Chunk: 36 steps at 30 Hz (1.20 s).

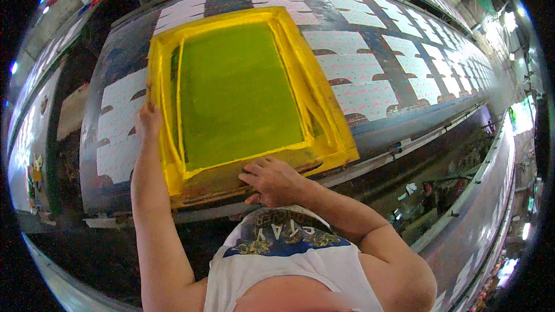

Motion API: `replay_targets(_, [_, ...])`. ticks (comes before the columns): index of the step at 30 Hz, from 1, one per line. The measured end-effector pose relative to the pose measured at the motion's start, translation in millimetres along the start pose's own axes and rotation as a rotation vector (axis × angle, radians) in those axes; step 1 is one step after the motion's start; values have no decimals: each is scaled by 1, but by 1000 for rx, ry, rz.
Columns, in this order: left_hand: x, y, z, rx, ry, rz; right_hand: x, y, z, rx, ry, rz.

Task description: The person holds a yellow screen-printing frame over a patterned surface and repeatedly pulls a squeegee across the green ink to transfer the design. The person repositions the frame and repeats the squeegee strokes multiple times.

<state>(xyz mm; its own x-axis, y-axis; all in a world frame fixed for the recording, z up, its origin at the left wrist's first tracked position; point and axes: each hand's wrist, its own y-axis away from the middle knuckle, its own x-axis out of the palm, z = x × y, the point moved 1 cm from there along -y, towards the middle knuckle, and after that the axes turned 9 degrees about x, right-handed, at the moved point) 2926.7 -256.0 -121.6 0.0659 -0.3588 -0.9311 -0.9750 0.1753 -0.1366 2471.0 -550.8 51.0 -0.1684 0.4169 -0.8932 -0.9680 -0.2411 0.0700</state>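
Note:
A screen printing frame (306,72) with yellow borders and a green mesh panel (237,92) lies at a slant on the long dark table in front of me. My left hand (149,118) is closed on the frame's left side, with the arm stretched forward. At the near side, my right hand (276,182) has its fingers bent over the frame's brownish near bar, close to my body. The underside of this hand's grip is hidden. White printed pieces (361,101) with small reddish marks lie around the frame, and it covers some of the table beneath.
The dark table (225,3) runs away to the far right, with rows of white pieces along it. A rail (399,149) follows its near edge. Another long table (462,225) stands at right, across a cluttered gap. More tabletops show at far left and back.

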Motion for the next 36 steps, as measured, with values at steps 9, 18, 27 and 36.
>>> replay_targets(9, [12,1,20,-198,-182,-112,-69,55,-182,394,116,-509])
replay_targets(18, [-24,22,5,-157,70,-30,-69,26,-253,876,-125,-485])
replay_targets(27, [-31,37,6,-41,342,-172,-78,7,-255,933,-67,-477])
replay_targets(36, [-38,18,18,-193,683,-81,-125,14,-247,768,-62,-500])
